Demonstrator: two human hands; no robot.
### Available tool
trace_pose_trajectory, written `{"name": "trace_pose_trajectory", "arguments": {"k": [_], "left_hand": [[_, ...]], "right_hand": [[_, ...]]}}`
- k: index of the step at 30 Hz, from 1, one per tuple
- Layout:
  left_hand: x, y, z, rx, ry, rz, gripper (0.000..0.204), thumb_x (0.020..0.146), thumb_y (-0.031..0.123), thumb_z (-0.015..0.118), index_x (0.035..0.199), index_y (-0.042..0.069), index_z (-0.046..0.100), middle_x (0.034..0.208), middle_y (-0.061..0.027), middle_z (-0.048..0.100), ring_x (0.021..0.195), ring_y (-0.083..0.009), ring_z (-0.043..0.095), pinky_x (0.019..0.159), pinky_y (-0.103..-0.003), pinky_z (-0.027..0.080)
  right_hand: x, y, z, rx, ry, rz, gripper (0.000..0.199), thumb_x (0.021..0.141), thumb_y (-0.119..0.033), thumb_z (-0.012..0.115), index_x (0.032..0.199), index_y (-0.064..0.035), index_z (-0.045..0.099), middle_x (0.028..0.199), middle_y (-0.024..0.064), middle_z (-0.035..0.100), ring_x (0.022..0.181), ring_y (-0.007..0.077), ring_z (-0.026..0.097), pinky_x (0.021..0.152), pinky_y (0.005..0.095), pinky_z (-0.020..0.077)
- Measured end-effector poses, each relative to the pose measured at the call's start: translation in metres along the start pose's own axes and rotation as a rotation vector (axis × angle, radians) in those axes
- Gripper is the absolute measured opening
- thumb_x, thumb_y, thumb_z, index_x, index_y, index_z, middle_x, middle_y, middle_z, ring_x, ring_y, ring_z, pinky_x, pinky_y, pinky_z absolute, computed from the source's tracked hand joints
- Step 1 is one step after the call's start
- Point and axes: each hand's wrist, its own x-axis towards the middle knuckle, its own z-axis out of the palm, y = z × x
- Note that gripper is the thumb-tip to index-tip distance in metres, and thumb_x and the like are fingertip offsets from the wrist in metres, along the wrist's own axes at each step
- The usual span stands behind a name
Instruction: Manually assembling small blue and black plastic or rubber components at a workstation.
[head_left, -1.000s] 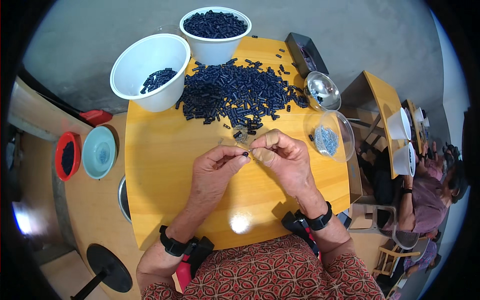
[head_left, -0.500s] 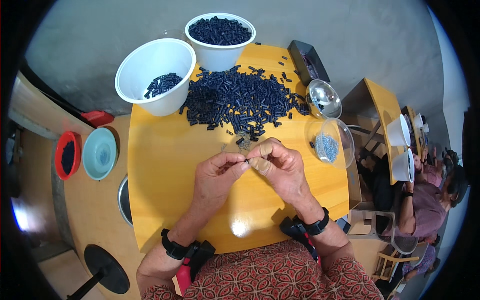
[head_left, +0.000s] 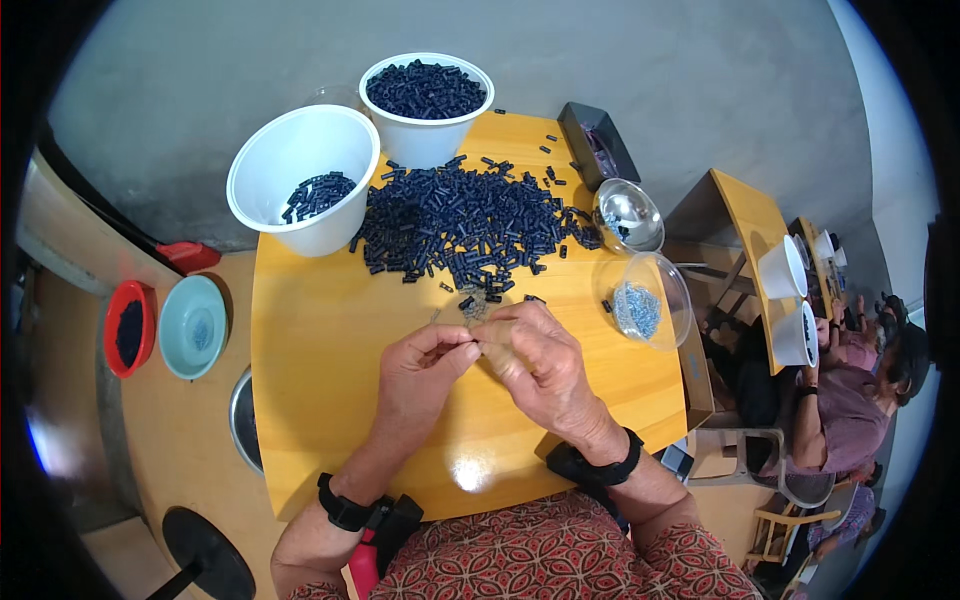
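My left hand [head_left: 418, 378] is closed in a pinch, thumb against forefinger, over the near middle of the yellow table [head_left: 330, 400]. A tiny dark piece [head_left: 473, 342] shows at its fingertips, mostly covered. My right hand [head_left: 545, 368] meets it from the right, with its fingers bent and pressed together at the same spot; what they grip is hidden. Just beyond the fingertips lie some small thin metal pieces [head_left: 478, 304]. Farther back spreads a heap of short black plastic pieces [head_left: 460, 222].
Behind the heap stand a full white bucket [head_left: 425, 135] and a partly filled white bucket [head_left: 290, 235]. At the right are a clear bowl of small silvery pieces [head_left: 676, 300], a metal bowl [head_left: 640, 205] and a dark tray [head_left: 590, 135]. Basins [head_left: 195, 330] stand left, below the table; people sit far right.
My right hand has turned so its fingers reach farther over the left fingertips. Both hands stay together. The whole view has shifted slightly, with the table lower and farther left.
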Motion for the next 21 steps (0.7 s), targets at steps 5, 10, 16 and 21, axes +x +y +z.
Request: {"name": "trace_pose_trajectory", "arguments": {"k": [5, 10, 16, 21], "left_hand": [[0.000, 0.010, 0.004, 0.005, 0.014, -0.105, 0.014, 0.086, 0.003, 0.068, 0.099, -0.001, 0.067, 0.095, -0.0031, 0.067, 0.085, -0.0082, 0.061, 0.081, -0.023, 0.050], [0.002, 0.014, 0.004, -0.017, -0.032, -0.112, 0.013, 0.086, 0.004, 0.068, 0.098, -0.001, 0.068, 0.093, -0.0029, 0.067, 0.085, -0.0081, 0.061, 0.080, -0.023, 0.049], [-0.002, 0.014, 0.002, -0.058, -0.035, -0.125, 0.012, 0.085, 0.004, 0.068, 0.097, 0.000, 0.068, 0.092, -0.0034, 0.068, 0.085, -0.0094, 0.062, 0.080, -0.023, 0.049], [0.004, 0.017, -0.001, -0.216, -0.078, -0.155, 0.012, 0.085, 0.005, 0.069, 0.097, 0.001, 0.068, 0.092, -0.0038, 0.069, 0.085, -0.0099, 0.062, 0.081, -0.025, 0.048]], "right_hand": [[0.001, -0.002, -0.006, 0.006, 0.065, 0.020, 0.018, 0.078, 0.001, 0.066, 0.096, -0.0007, 0.065, 0.096, 0.0147, 0.062, 0.088, 0.0309, 0.060, 0.076, 0.0368, 0.0499], [0.001, -0.001, -0.007, -0.040, 0.048, -0.052, 0.018, 0.076, 0.003, 0.066, 0.093, -0.0006, 0.065, 0.095, 0.0138, 0.063, 0.085, 0.0294, 0.060, 0.074, 0.0358, 0.0497], [-0.001, 0.003, -0.004, -0.093, 0.042, -0.143, 0.020, 0.072, 0.003, 0.068, 0.091, -0.0010, 0.065, 0.094, 0.0121, 0.063, 0.084, 0.0272, 0.060, 0.073, 0.0354, 0.0479], [0.004, 0.000, -0.002, -0.153, 0.066, -0.207, 0.024, 0.069, -0.001, 0.071, 0.093, -0.0017, 0.065, 0.097, 0.0112, 0.062, 0.085, 0.0270, 0.059, 0.074, 0.0359, 0.0461]]}}
